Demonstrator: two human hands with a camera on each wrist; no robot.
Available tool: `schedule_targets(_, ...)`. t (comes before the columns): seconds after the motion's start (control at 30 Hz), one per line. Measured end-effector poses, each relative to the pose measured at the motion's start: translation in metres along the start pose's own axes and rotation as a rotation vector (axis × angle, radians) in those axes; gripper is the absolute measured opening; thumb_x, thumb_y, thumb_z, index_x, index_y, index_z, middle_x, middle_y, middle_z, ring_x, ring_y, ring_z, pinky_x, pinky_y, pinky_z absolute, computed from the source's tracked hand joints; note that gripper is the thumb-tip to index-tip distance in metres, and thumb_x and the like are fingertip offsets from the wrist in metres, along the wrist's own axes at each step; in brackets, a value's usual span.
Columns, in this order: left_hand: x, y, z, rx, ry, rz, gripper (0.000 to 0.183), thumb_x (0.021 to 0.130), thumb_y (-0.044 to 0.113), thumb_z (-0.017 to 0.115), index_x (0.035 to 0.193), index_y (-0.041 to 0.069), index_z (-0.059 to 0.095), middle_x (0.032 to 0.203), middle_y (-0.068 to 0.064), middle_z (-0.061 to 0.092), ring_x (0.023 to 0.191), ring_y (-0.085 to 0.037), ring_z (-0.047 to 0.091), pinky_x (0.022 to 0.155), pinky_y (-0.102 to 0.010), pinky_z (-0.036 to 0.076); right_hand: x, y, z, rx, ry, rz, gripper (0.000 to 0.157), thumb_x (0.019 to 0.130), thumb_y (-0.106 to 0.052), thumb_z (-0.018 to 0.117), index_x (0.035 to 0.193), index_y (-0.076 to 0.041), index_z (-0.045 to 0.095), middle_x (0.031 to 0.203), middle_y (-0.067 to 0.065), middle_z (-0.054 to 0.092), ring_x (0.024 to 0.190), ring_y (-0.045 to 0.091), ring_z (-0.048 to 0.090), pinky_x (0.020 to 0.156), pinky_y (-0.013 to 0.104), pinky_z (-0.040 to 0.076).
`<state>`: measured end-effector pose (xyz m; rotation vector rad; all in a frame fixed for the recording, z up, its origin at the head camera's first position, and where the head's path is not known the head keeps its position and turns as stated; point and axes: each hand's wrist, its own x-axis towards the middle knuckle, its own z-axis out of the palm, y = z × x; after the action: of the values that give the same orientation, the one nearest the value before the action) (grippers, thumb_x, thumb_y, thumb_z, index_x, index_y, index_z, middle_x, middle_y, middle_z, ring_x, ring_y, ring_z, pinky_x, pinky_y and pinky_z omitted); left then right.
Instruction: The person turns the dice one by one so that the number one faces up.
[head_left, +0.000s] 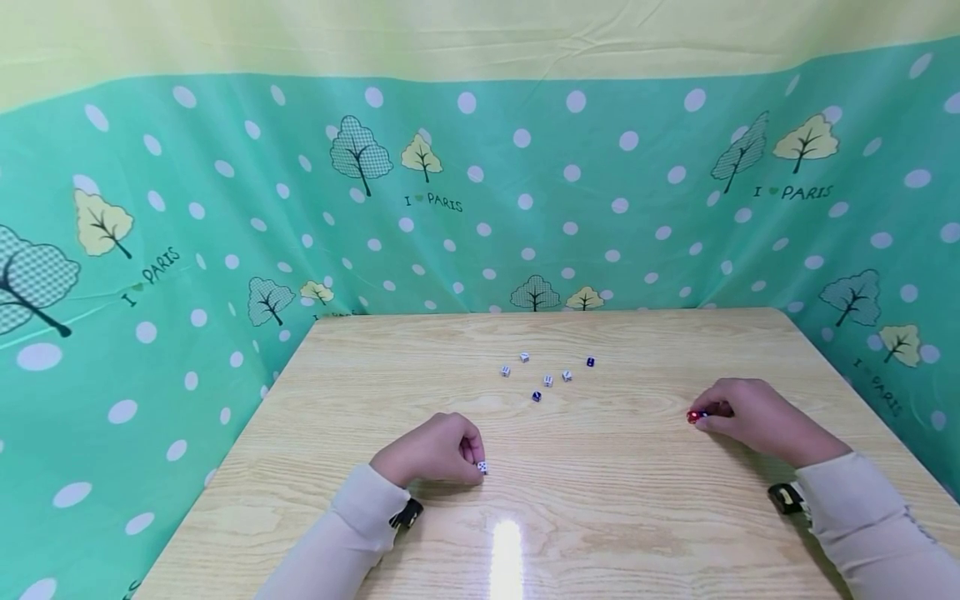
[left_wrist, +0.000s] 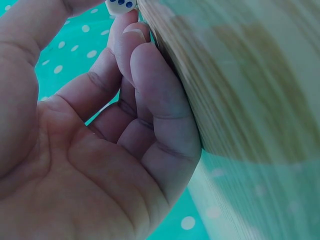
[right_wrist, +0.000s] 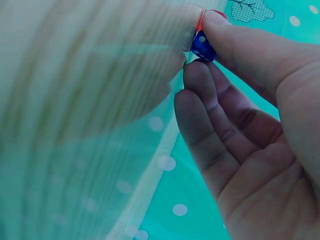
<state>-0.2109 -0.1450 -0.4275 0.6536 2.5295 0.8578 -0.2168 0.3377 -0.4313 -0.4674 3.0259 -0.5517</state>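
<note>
Low over the wood-grain table, my left hand pinches a white die at its fingertips. That white die shows blue pips at the top edge of the left wrist view, where the lower fingers curl beside the tabletop. Farther right, my right hand pinches a red die with a blue die close against it, both at the tabletop. The thumb partly hides the red die in the right wrist view.
Mid-table lies a loose group of several white dice, with one dark blue die in front and another blue die behind to the right. A green dotted cloth hangs around the back and sides of the table.
</note>
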Motion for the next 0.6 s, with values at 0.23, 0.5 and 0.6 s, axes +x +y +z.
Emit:
schedule_targets(0.23, -0.001, 0.000, 0.000, -0.004, -0.001, -0.005, 0.015, 0.074, 0.010, 0.082, 0.077, 0.019, 0.070, 0.073, 0.006, 0.065, 0.067, -0.009, 0.057, 0.065, -0.026, 0.050, 0.001, -0.001, 0.001, 0.012, -0.005, 0.003, 0.015, 0.086, -0.020, 0.083, 0.100, -0.017, 0.079, 0.093, -0.006, 0.071, 0.082, 0.010, 0.060, 0.069, 0.029, 0.051)
schedule_targets(0.5, 0.000, -0.001, 0.000, 0.002, -0.001, 0.005, 0.016, 0.074, 0.010, 0.083, 0.077, 0.020, 0.070, 0.073, 0.006, 0.065, 0.068, -0.009, 0.057, 0.064, -0.026, 0.050, 0.002, -0.019, -0.008, -0.008, 0.002, 0.004, 0.030, 0.083, -0.018, 0.086, 0.108, -0.007, 0.076, 0.096, 0.000, 0.070, 0.084, 0.016, 0.064, 0.072, 0.038, 0.056)
schedule_targets(0.6, 0.000, -0.002, 0.001, 0.001, -0.001, 0.005, 0.016, 0.074, 0.011, 0.083, 0.077, 0.020, 0.070, 0.073, 0.006, 0.065, 0.068, -0.009, 0.057, 0.064, -0.026, 0.050, 0.008, -0.032, -0.009, -0.020, 0.004, -0.027, 0.029, 0.084, -0.017, 0.084, 0.109, -0.006, 0.076, 0.098, 0.002, 0.072, 0.085, 0.017, 0.066, 0.073, 0.039, 0.057)
